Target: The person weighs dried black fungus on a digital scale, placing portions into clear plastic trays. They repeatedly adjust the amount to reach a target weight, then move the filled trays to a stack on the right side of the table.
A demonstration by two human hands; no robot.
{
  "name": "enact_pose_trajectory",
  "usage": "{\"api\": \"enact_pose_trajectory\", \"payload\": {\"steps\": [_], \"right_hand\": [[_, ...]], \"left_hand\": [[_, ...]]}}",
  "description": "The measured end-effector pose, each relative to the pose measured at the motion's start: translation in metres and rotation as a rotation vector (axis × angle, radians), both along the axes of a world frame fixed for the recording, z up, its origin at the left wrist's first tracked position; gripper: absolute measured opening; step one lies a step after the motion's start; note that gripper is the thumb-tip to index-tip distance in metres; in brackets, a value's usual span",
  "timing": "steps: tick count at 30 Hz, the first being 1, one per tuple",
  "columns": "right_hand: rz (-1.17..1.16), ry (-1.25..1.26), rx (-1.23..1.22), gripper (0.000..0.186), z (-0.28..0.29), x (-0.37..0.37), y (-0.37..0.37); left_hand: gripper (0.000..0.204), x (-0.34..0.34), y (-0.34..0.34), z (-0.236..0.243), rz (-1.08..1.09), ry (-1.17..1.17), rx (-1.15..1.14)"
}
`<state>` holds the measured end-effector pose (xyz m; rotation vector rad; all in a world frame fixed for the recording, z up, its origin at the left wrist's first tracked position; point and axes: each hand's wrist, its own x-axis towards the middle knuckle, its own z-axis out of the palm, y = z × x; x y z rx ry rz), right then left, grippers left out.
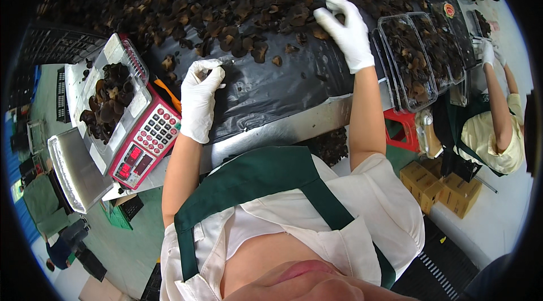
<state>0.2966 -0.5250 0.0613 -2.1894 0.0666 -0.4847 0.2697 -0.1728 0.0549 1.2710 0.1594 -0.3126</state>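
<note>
Left hand (pixel 201 100) pinched on a small dark mushroom piece (pixel 227 61), right hand (pixel 344 28) spread open over the mushroom heap (pixel 226 1) at the tabletop's (pixel 317 117) far edge.

A long table (pixel 317 117) with a bare metal edge runs across the scene, draped in shiny black plastic sheeting (pixel 271 83) that catches bright overhead light. Below it, a green floor (pixel 127 239) stretches to the left, with a dark crate (pixel 51 46) stacked just beside the table's left end. Off right, a red stool (pixel 403 128) stands near brown cardboard boxes (pixel 441 188) on a pale floor (pixel 492 227).
</note>
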Motion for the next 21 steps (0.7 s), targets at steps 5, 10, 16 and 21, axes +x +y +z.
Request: {"api": "enact_pose_trajectory", "payload": {"steps": [5,10,16,21], "right_hand": [[0.154,-0.011,-0.538,0.054,-0.022,0.017,0.023],[0.025,-0.316,-0.199,0.021,-0.045,0.015,0.012],[-0.105,-0.245,0.339,0.015,-0.022,0.005,0.011],[-0.200,0.118,1.182,0.030,-0.014,-0.005,0.008]], "left_hand": [[0.034,-0.005,-0.012,0.013,-0.038,-0.015,0.189],[0.024,0.004,-0.019,0.008,-0.109,-0.112,0.357],[0.042,0.034,-0.069,0.016,-0.253,-0.983,1.132],[0.043,0.042,-0.078,-0.022,-0.399,-1.108,1.380]]}}
